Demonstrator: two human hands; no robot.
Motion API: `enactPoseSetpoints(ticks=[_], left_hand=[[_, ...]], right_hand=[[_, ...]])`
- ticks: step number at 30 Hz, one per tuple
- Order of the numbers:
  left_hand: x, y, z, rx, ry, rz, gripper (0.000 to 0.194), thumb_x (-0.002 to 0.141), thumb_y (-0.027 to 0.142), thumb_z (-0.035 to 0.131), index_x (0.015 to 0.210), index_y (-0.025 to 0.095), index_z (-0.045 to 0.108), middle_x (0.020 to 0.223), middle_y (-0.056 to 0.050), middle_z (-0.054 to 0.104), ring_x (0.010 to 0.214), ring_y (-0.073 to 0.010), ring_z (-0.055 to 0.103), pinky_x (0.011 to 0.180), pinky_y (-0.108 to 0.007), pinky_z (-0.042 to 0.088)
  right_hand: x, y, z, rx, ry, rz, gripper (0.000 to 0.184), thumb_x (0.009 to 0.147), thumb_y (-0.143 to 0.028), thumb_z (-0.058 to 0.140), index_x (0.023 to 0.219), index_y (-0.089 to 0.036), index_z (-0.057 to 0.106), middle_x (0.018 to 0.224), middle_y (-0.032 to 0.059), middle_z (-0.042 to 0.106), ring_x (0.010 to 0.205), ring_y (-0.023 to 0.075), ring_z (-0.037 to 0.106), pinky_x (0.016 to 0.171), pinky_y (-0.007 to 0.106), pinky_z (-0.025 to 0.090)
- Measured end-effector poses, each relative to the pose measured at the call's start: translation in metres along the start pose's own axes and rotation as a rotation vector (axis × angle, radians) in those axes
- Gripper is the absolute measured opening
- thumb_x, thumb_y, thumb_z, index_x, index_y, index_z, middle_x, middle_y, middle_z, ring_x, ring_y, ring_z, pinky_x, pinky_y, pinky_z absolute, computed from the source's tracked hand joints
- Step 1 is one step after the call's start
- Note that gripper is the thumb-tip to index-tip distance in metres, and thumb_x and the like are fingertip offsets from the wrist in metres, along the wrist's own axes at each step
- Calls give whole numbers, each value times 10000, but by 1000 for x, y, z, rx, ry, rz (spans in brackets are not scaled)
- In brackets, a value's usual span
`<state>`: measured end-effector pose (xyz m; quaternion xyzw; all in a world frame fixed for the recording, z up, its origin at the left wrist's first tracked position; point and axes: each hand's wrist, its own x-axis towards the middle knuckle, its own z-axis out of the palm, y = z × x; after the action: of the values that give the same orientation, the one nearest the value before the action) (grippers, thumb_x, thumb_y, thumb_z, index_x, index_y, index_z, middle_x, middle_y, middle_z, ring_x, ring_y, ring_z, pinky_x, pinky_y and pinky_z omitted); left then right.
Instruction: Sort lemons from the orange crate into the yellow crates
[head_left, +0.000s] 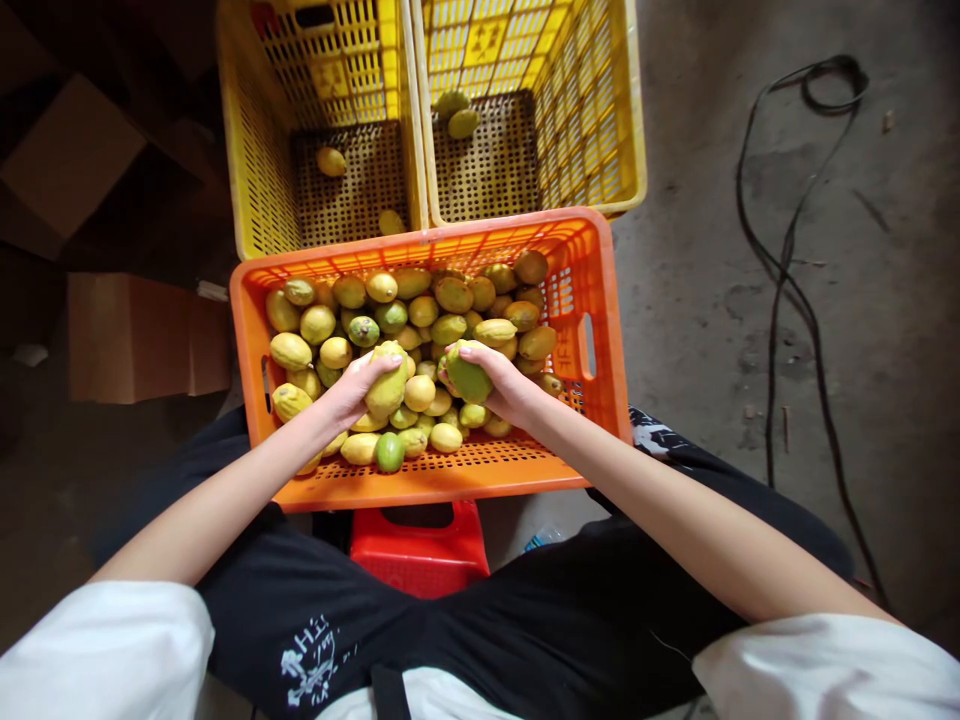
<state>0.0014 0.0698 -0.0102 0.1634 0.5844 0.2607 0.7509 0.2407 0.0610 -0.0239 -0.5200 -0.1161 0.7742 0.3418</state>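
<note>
My left hand [352, 388] is closed round a yellow-green lemon [388, 382], thumb lying along its top. A greener lemon [470, 380] sits in the grip of my right hand [508, 385], a short way to the right. Both hands are over an orange plastic crate [450, 485] that holds many yellow and greenish lemons. Among these, a small bright green one [390, 453] lies at the near side of the pile. My fingers are mostly hidden beneath the two held fruits.
Behind the orange crate stand two yellow crates, the left one [262, 150] and the right one [592, 130], each with a few lemons inside. A red stool [420, 555] is between my legs. Cardboard boxes [135, 340] stand at left; a black cable [784, 260] lies on the right floor.
</note>
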Motion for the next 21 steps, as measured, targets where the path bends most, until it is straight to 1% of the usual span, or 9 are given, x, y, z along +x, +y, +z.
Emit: enactPoseSetpoints(ticks=[3,5,8,10,12,16,18,21], left_hand=[[3,-1,0,28,31,3,342,823,400,959,1085,237,812,1081,-72,857,1101,-286,814,828,-293,677],[4,-2,-1,31,41,-8,317,858,423,925,1091,252,796,1083,-79,865,1154,-327,815,867,-353,697],[6,-3,-3,14,34,-76,346,877,484,899,1098,259,757,1064,-112,863,1145,-370,823,868,-452,732],[6,-3,-4,6,22,-114,391,868,519,917,1098,254,742,1049,-128,855,1088,-364,826,854,-475,744],[5,-2,-3,18,15,-120,390,867,522,946,1061,258,736,1017,-110,844,1022,-330,825,863,-462,742],[1,1,2,52,18,-89,282,870,403,959,964,262,734,962,-55,822,930,-260,803,897,-427,716],[-2,2,4,35,16,-74,253,856,344,953,945,258,731,972,-54,824,948,-257,801,922,-422,709],[-3,3,4,-5,32,-59,290,839,337,965,985,268,724,1038,-61,836,1071,-291,819,1001,-444,703]], right_hand=[[0,-1,3,16,9,35,176,873,-412,825,894,-254,751,905,72,838,975,287,829,814,361,663],[0,-2,4,33,30,76,180,917,-442,767,897,-266,737,904,94,846,1048,333,841,848,415,690],[0,-3,5,33,66,99,265,884,-529,806,941,-281,735,913,99,855,1085,384,846,852,469,711],[1,-2,3,28,68,104,338,834,-573,859,957,-287,727,930,101,855,1073,389,844,862,486,713],[3,-1,0,34,58,107,362,801,-581,886,934,-294,709,921,93,842,1044,378,842,867,490,712],[5,1,-3,52,45,60,340,768,-548,876,887,-299,677,874,53,806,998,366,846,833,476,711],[5,0,-4,48,43,36,316,761,-525,862,882,-298,678,865,39,800,981,359,845,830,470,710],[3,-1,-4,42,38,26,288,763,-516,850,858,-303,682,863,28,808,956,346,836,823,462,707]])
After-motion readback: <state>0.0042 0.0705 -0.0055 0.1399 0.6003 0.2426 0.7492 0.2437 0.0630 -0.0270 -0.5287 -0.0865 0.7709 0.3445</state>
